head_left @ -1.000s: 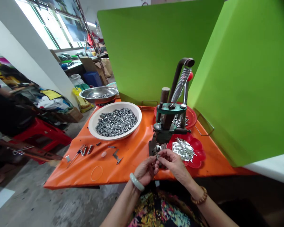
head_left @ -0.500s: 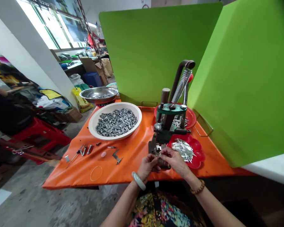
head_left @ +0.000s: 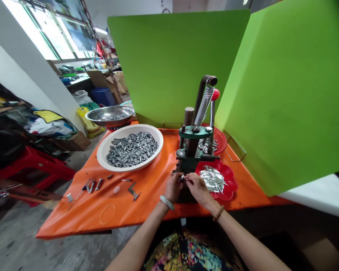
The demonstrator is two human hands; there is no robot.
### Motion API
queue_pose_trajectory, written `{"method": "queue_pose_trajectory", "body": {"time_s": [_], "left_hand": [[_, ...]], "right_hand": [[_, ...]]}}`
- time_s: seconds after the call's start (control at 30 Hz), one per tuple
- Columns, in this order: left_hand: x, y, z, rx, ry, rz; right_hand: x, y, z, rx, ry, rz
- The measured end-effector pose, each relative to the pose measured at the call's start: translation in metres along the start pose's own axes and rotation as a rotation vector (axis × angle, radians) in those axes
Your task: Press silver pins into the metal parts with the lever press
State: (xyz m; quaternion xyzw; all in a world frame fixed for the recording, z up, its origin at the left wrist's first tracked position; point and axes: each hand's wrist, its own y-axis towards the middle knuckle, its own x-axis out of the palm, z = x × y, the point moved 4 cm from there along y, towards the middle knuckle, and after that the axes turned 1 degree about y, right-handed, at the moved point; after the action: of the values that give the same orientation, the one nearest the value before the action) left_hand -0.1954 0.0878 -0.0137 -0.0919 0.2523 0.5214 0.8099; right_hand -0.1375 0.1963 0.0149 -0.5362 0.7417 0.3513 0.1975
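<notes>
At the near edge of the orange cloth-covered table, in front of the press, a small silvery metal piece is held between the fingertips of both hands. The grip of the left hand, below a pale smooth bangle, is drawn narrow on one side of it; by the right hand, below a brown beaded bracelet, it is pinched from the other. Its exact shape cannot be told, being mostly covered by the fingers. It can be judged light, stiff and hard to damage, though easily let slip if smooth; it is best taken by its sides between thumb and forefinger.

Just beyond the hands, the green and dark metal lever press, fitted with a coil spring and a red ball knob, is stood upright. Beside it, slim silvery pins are heaped in a red scalloped plastic dish. To the left, short grey metal pieces are piled in a wide white round bowl. Farther back, a shallow steel bowl is set, and the table is backed by a bright green panel.
</notes>
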Motion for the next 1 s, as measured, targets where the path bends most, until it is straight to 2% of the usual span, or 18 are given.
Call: {"method": "queue_pose_trajectory", "body": {"time_s": [0.13,0.23,0.3,0.43,0.5,0.57,0.73,0.9,0.93,1.0], "left_hand": [[0.001,0.003,0.001,0.067,0.008,-0.030],[0.000,0.002,0.001,0.052,-0.037,-0.035],[0.000,0.002,0.001,0.028,-0.061,-0.040],[0.000,0.002,0.001,0.007,-0.076,-0.037],[0.000,0.002,0.001,0.011,-0.078,-0.026],[0.000,0.003,0.001,0.017,-0.066,-0.021],[0.002,0.003,0.000,0.014,-0.030,-0.031],[0.001,0.003,0.003,0.009,-0.042,-0.030],[0.001,0.003,0.004,0.008,-0.054,-0.031],[0.000,0.002,0.005,0.001,-0.070,-0.031]], "right_hand": [[-0.003,0.003,-0.002,0.018,-0.036,-0.015],[-0.016,0.010,0.009,0.084,0.017,-0.109],[-0.034,0.016,0.025,0.139,-0.062,-0.124],[-0.070,0.027,0.069,0.288,-0.295,-0.035],[-0.076,0.031,0.086,0.350,-0.345,-0.013],[-0.073,0.034,0.095,0.385,-0.376,-0.018],[-0.060,0.034,0.095,0.378,-0.359,-0.047],[-0.066,0.028,0.080,0.335,-0.300,0.020],[-0.066,0.026,0.074,0.334,-0.237,0.044],[-0.061,0.021,0.059,0.348,0.024,0.064]]}}
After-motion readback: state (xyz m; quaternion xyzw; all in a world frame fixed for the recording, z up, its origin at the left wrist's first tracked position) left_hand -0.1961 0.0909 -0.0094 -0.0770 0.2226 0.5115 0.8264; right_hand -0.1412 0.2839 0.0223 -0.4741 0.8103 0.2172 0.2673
